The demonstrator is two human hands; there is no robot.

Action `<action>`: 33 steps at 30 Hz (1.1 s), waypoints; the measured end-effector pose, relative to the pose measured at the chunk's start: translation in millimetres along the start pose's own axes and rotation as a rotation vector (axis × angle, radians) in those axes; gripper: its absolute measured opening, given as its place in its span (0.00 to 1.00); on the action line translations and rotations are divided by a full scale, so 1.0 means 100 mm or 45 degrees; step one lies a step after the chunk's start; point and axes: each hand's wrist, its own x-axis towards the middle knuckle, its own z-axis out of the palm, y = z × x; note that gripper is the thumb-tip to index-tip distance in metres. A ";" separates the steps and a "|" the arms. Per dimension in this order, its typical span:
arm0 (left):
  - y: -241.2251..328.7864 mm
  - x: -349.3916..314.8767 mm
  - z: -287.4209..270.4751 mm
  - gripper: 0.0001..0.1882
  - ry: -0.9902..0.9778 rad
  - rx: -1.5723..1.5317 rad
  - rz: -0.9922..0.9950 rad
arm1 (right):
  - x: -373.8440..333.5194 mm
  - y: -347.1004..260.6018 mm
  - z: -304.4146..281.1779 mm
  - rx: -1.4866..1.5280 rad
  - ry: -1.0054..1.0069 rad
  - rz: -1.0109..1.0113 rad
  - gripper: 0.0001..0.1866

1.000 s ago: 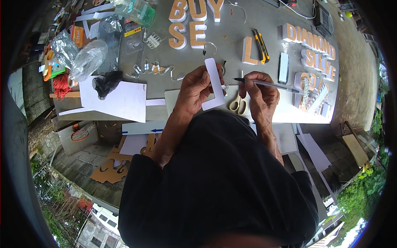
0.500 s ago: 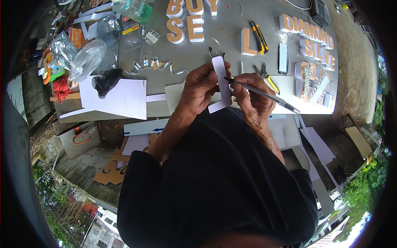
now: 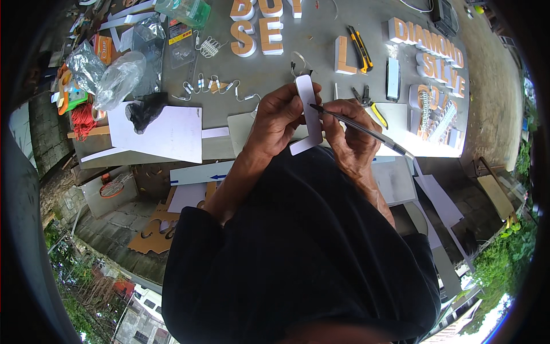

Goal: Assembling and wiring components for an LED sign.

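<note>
My left hand (image 3: 274, 121) is closed on a white sign letter (image 3: 311, 127), which has a long bar and a short foot. It grips the bar's left edge, with the thumb in front. Thin wires (image 3: 298, 62) stick up by the letter's top end. In my right hand (image 3: 350, 137) is a slim pen-shaped tool (image 3: 366, 131), dark with a silvery rear part. Its black tip is at the letter's white face, near the middle of the bar; whether it touches I cannot tell. Pliers (image 3: 378, 114) with yellow-and-black handles lie just beyond my right hand.
Beyond my hands, brown-faced block letters (image 3: 271, 37) stand on the grey table (image 3: 309, 34). A yellow-black utility knife (image 3: 361, 50) and a phone (image 3: 393, 79) lie right. Leftward are a string of light modules (image 3: 215, 86), white sheets (image 3: 172, 129), plastic bags (image 3: 120, 80) and red cord (image 3: 84, 121).
The tool's tip has shifted slightly left across the letter's face. Both hands keep their grips, and the whole view has moved a little.
</note>
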 end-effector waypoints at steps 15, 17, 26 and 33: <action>0.00 -0.01 -0.04 0.22 0.019 -0.007 -0.004 | -0.01 -0.05 -0.01 -0.002 0.034 0.122 0.09; 0.00 -0.01 -0.04 0.22 0.025 -0.005 0.012 | -0.01 -0.03 -0.03 -0.016 0.012 0.029 0.08; 0.03 0.00 -0.20 0.21 0.095 0.057 0.059 | 0.05 0.12 -0.06 -0.113 -0.145 -0.040 0.06; 0.22 -0.05 -0.44 0.21 0.107 -0.139 0.063 | -0.11 0.91 -0.48 -0.895 -0.244 0.306 0.13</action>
